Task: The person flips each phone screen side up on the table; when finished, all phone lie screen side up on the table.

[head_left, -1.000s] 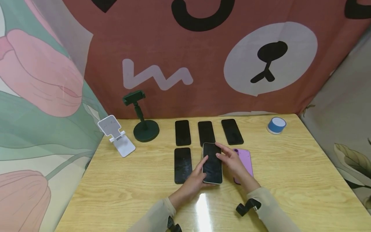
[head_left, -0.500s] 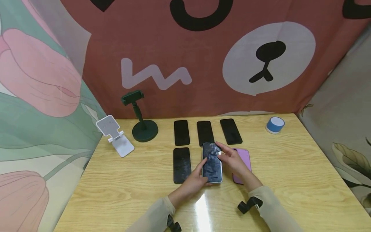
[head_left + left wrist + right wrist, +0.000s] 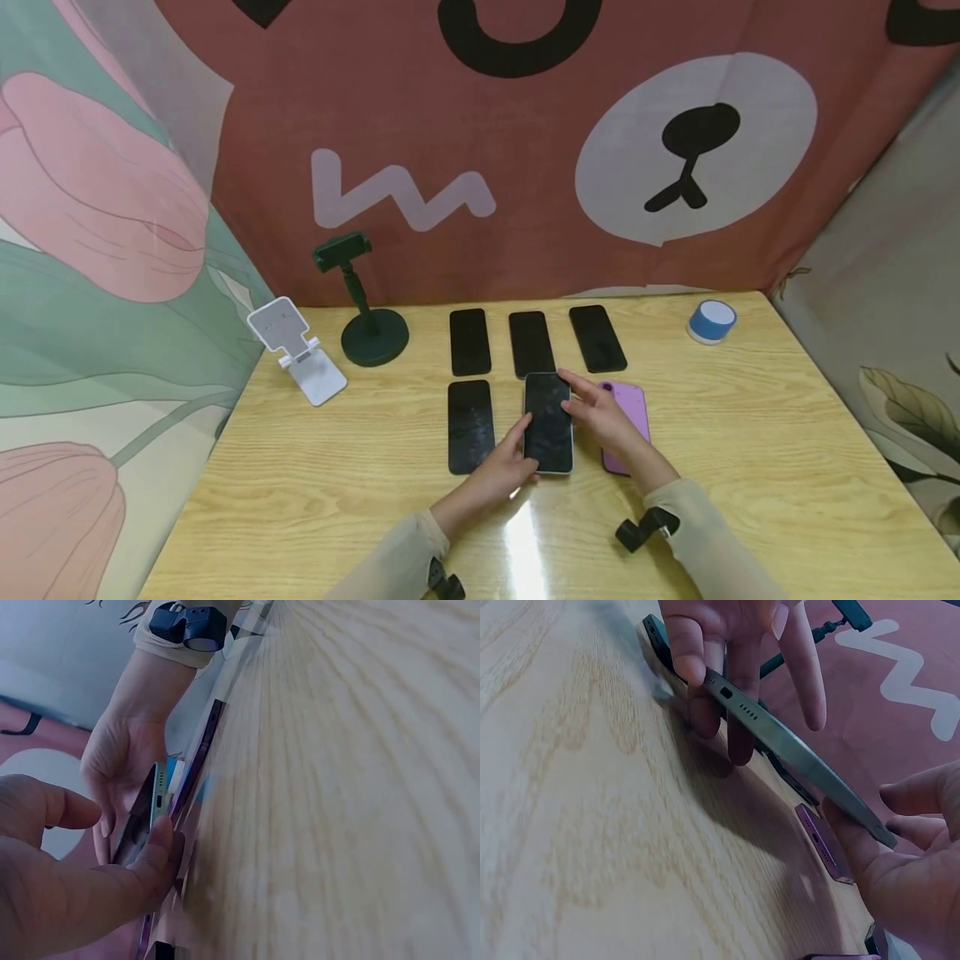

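Observation:
A smartphone (image 3: 549, 433) with a dark screen and a pale green frame is held by both hands, raised off the table with its screen up. My left hand (image 3: 495, 473) grips its lower left side; the left wrist view shows the phone's bottom edge (image 3: 159, 793) at the fingertips. At the upper right side, my right hand (image 3: 604, 414) pinches the phone, its fingers partly behind it in the right wrist view. Beneath the right forearm lies a purple phone (image 3: 632, 408), back up and partly covered. Left of the held phone is another dark phone (image 3: 470, 429).
Three dark phones (image 3: 470, 342) lie in a row at the back of the wooden table (image 3: 300, 500). A white phone stand (image 3: 318, 377) and a dark green stand (image 3: 375, 337) are at the left. A blue and white round object (image 3: 711, 322) stands at the back right.
The held phone has tilted: its screen caught bright reflections half a second ago and looks dark now. It sits slightly lower in view. Both hands keep hold of it.

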The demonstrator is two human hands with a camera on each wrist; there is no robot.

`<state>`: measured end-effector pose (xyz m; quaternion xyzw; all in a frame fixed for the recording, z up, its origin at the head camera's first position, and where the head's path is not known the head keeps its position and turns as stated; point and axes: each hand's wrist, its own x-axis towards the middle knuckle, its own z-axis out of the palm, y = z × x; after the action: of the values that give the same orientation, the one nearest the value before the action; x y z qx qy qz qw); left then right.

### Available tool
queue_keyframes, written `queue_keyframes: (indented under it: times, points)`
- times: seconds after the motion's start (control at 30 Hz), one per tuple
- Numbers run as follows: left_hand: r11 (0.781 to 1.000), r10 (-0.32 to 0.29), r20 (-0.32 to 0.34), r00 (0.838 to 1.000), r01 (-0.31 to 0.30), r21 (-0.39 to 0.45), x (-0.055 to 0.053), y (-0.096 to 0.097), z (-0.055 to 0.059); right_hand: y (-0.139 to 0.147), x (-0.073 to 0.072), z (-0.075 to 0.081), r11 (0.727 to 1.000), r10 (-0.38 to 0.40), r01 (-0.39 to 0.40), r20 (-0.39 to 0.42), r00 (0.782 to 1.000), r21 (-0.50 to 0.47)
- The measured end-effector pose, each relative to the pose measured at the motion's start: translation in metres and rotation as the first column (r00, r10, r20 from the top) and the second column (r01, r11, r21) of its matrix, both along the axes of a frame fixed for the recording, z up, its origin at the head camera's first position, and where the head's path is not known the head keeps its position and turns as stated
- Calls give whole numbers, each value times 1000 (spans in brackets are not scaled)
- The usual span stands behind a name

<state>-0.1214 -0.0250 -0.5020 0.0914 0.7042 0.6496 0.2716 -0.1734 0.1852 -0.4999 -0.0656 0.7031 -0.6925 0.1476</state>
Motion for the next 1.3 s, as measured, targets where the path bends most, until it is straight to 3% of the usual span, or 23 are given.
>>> queue_keyframes:
  times: [0.3,0.63,0.9,1.3]
  points:
    - [998,3,-73,997,-8,-62,-2,-3,3,0,-2,-5,999,6,-6,21,1000,-33]
    - [992,10,-99,995,-22,-120,-2,-5,2,-3,-1,-7,996,-40,32,89,995,86]
    - [992,13,-94,995,-25,-124,-4,-6,-1,-6,-1,-7,1000,-3,0,114,993,24]
    - [987,2,-68,998,-13,-158,-3,-5,3,-3,5,-2,987,-2,-2,25,1000,160]
